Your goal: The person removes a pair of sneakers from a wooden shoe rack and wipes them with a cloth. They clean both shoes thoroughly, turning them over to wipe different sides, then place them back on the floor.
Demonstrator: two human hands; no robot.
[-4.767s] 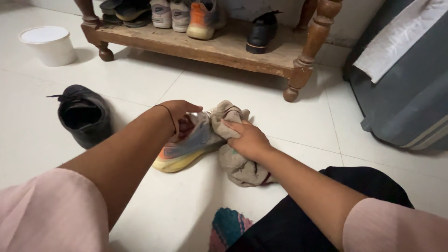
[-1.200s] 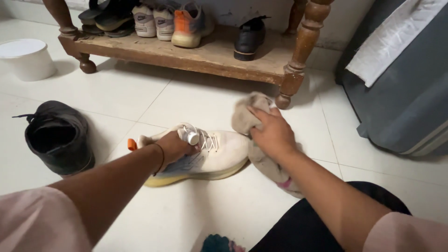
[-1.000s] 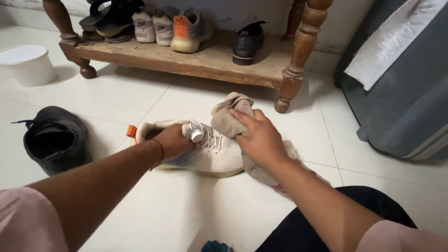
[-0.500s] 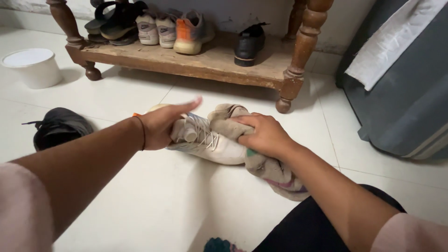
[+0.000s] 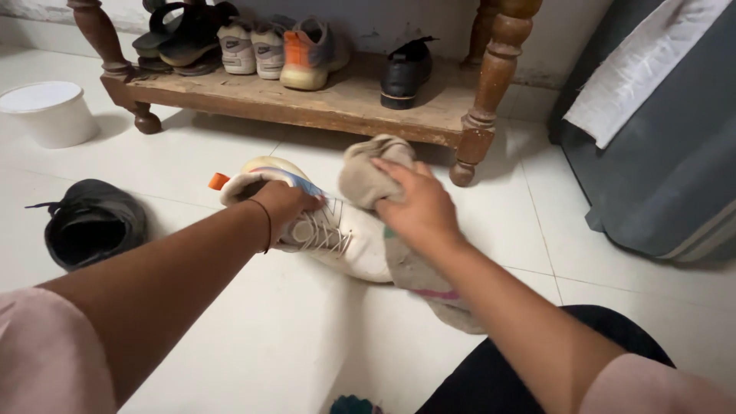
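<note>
No labels, signs or screens are shown. One container of package kind is seen: a round white tub (image 5: 47, 113) with a flat white lid, set on the tiled floor (image 5: 253, 337) near the left edge of the view, just to the left of the turned left leg of the low wooden shelf (image 5: 322, 103). It is stood upright and apart from that leg. No printed panel can be made out on its wall. Small marks are carried on the sides of two pale shoes (image 5: 253, 50) at the shelf's left end; they are too small to be told further.
</note>
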